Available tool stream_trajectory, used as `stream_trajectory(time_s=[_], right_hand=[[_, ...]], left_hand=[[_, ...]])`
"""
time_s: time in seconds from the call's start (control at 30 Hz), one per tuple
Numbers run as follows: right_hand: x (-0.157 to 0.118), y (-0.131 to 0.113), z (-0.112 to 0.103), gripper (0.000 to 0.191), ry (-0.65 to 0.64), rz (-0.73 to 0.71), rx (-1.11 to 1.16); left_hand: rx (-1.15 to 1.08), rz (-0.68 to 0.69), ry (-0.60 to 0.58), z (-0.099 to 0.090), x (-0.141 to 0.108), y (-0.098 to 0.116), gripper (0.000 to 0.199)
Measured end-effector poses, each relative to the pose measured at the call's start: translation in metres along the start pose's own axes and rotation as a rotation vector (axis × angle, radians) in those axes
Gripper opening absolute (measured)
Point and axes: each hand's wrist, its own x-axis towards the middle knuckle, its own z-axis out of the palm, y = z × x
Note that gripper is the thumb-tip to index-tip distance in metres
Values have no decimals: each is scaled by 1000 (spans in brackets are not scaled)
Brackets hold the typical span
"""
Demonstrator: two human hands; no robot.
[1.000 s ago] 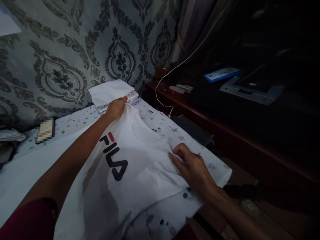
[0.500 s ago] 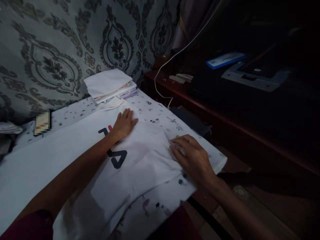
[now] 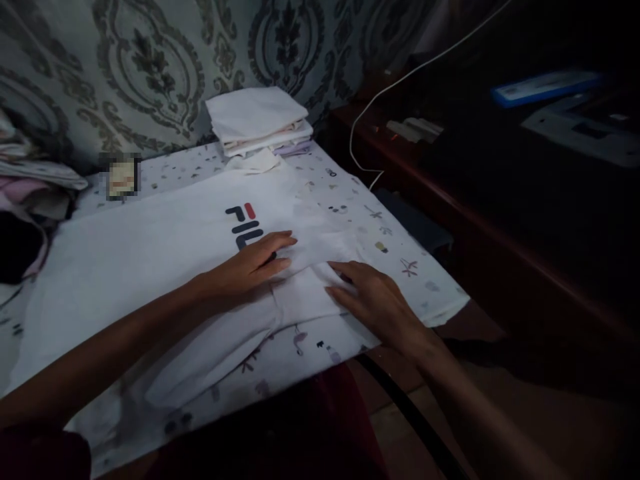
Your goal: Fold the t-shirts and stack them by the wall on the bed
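A white T-shirt (image 3: 145, 247) with a dark and red FILA print lies spread on a patterned white sheet. My left hand (image 3: 260, 257) is over the shirt just below the print, thumb and forefinger apart, holding nothing. Part of the print is hidden behind it. At the near right side, the sleeve part is folded inward on itself. My right hand (image 3: 377, 297) rests at this folded end, its thumb and forefinger apart on the cloth; the other fingers are mostly hidden.
Behind the collar stands a stack of folded clothes (image 3: 257, 113) against a patterned wall. More clothes (image 3: 35, 180) are heaped at the left, near a small blurred-out object (image 3: 123, 177). A white cable (image 3: 367, 110) hangs by a dark red desk (image 3: 400, 163) on the right.
My left hand has come down from near the collar to below the print. My right hand has shifted slightly, and the sleeve part now lies folded inward. The view has tilted down and left.
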Motion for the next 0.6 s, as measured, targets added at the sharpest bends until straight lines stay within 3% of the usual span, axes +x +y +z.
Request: stream_trajectory(time_s=[0.13, 0.23, 0.4, 0.6], right_hand=[[-5, -4, -12, 26, -37, -42, 129], [-23, -1, -27, 33, -93, -45, 322], [-63, 15, -47, 29, -179, 93, 469], [-70, 15, -42, 35, -272, 59, 379]], left_hand=[[119, -99, 112, -9, -65, -8, 44], [307, -98, 85, 4, -97, -13, 45], [431, 94, -52, 41, -119, -3, 50], [328, 259, -18, 58, -148, 25, 52]])
